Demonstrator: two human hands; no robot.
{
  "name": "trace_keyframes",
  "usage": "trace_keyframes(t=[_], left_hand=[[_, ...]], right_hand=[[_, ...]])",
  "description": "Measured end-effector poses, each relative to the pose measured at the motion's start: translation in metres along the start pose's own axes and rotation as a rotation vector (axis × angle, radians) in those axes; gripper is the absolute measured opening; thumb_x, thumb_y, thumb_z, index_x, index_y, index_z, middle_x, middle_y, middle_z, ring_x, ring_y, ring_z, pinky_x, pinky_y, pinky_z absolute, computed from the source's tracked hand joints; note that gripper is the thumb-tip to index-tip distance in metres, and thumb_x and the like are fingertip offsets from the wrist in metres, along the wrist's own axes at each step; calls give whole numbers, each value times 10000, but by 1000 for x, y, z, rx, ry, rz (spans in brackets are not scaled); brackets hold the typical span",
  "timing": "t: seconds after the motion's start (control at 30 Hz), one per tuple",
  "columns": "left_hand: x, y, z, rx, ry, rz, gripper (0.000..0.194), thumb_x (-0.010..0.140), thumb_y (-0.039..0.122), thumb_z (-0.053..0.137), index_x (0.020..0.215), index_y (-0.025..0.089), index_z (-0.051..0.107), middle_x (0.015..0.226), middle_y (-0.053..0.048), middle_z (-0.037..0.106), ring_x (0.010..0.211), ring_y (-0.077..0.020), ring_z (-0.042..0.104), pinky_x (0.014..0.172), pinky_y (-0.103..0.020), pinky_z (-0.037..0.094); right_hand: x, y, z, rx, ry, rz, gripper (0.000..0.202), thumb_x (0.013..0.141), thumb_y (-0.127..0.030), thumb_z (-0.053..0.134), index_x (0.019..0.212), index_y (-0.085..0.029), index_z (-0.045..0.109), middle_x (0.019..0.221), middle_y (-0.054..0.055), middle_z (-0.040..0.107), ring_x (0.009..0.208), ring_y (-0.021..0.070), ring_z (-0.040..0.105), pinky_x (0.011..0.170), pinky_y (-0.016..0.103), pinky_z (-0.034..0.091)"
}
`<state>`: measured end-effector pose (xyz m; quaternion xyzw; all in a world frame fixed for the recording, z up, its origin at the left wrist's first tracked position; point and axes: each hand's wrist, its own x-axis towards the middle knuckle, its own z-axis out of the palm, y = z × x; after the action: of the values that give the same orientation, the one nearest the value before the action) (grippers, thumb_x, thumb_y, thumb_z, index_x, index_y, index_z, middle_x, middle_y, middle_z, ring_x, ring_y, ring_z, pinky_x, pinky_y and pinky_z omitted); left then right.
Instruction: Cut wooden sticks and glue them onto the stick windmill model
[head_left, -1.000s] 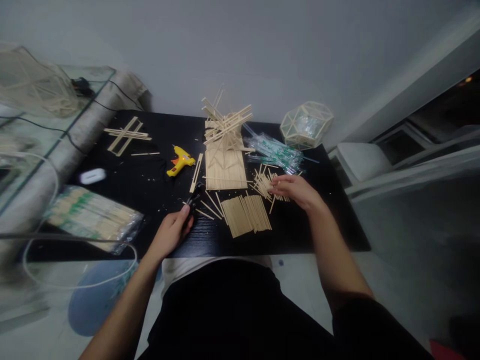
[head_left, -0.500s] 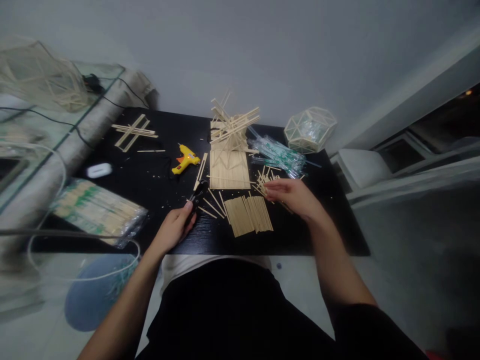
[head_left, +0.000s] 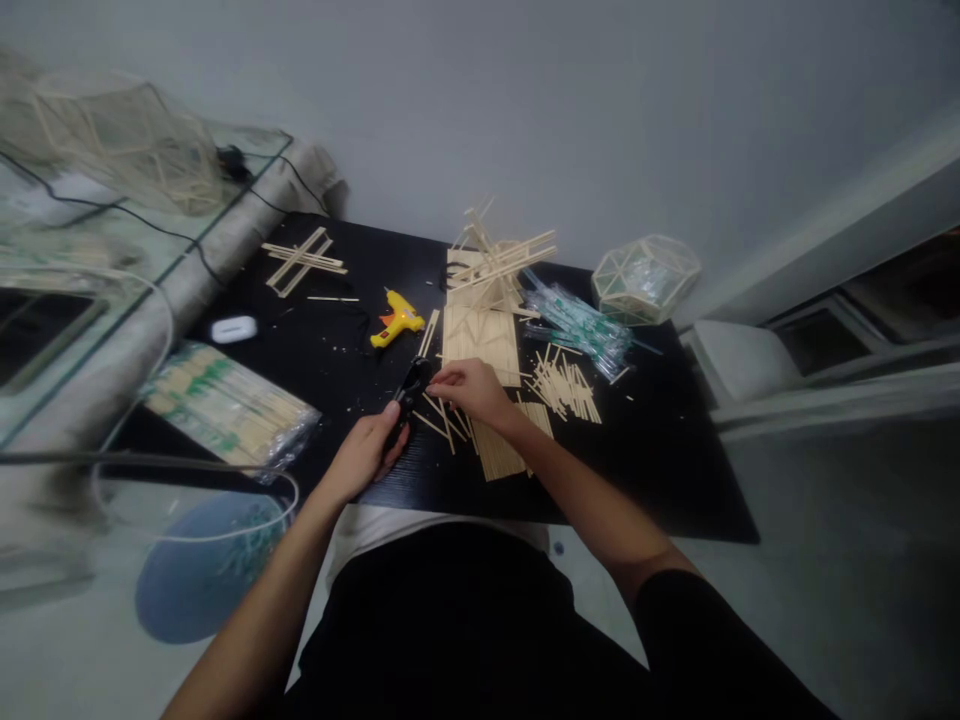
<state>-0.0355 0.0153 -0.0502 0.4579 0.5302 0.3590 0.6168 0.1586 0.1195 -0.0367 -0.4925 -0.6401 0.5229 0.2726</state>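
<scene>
My left hand [head_left: 371, 452] is closed around a black hand tool [head_left: 410, 388], tilted up and to the right; its exact kind is too dark to make out. At the tool's far end is my right hand [head_left: 474, 388], its thumb and fingers pinched together. Whatever is in that pinch is too small to name. Just below lie several loose thin wooden sticks [head_left: 450, 432]. Partly beneath my right forearm is a row of short sticks [head_left: 499, 458]. A pile of short cut sticks [head_left: 568, 385] lies to the right, beside a bed of long sticks [head_left: 487, 340].
On the black table [head_left: 645, 460] are a yellow glue gun [head_left: 397, 318], crossed sticks [head_left: 304, 260], a white case [head_left: 234, 329] and bagged sticks [head_left: 232, 410]. Behind stand a stick structure [head_left: 502, 262], plastic wrappers [head_left: 581, 325] and a faceted stick frame [head_left: 646, 280]. A white cable [head_left: 161, 290] loops at left.
My right hand has moved left from the short stick pile to the tip of the black tool. My left hand keeps its hold. The view has shifted slightly.
</scene>
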Motion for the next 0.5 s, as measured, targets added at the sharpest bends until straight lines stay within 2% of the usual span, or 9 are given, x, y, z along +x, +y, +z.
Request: trace_keyframes(t=[0.1,0.17,0.27,0.37,0.43,0.5], left_hand=[[0,-1,-1,-27,-17,14,722,920,863,411,697,191,553,438,56,399,324,-84,336,357,-217,270],[0,-1,-2,-44,-17,16,721,919,865,411,710,190,556,438,61,392,323,-84,329,356,-219,272],[1,-2,-1,-37,-1,26,722,910,872,421,705,191,543,445,60,398,329,-83,336,360,-220,277],[1,-1,0,-17,5,33,723,907,872,431,696,190,538,447,56,404,337,-83,348,363,-217,272],[0,0,1,-23,2,27,723,908,872,430,697,189,542,445,60,395,334,-81,340,361,-216,266],[0,1,1,-32,-4,30,718,920,860,426,695,188,541,451,61,394,334,-77,337,365,-215,270]], right_hand=[[3,2,5,-157,50,-90,141,791,-270,873,851,-178,785,759,16,772,668,162,725,655,268,580],[2,2,1,-276,88,-137,102,827,-221,837,907,-179,789,831,29,796,767,172,753,747,276,588],[-1,3,-20,-542,169,-145,117,902,-166,739,1009,-185,783,928,40,806,853,170,758,827,276,579],[-5,7,-50,-661,229,-113,224,876,-75,690,1068,-164,764,1075,97,790,975,224,732,940,363,549],[-8,11,-67,-731,233,-94,254,851,-48,677,1072,-146,755,1104,128,775,1030,267,701,993,425,512],[-11,16,-77,-785,207,-82,243,861,-39,644,1062,-125,749,1071,149,770,1009,283,684,983,434,495]])
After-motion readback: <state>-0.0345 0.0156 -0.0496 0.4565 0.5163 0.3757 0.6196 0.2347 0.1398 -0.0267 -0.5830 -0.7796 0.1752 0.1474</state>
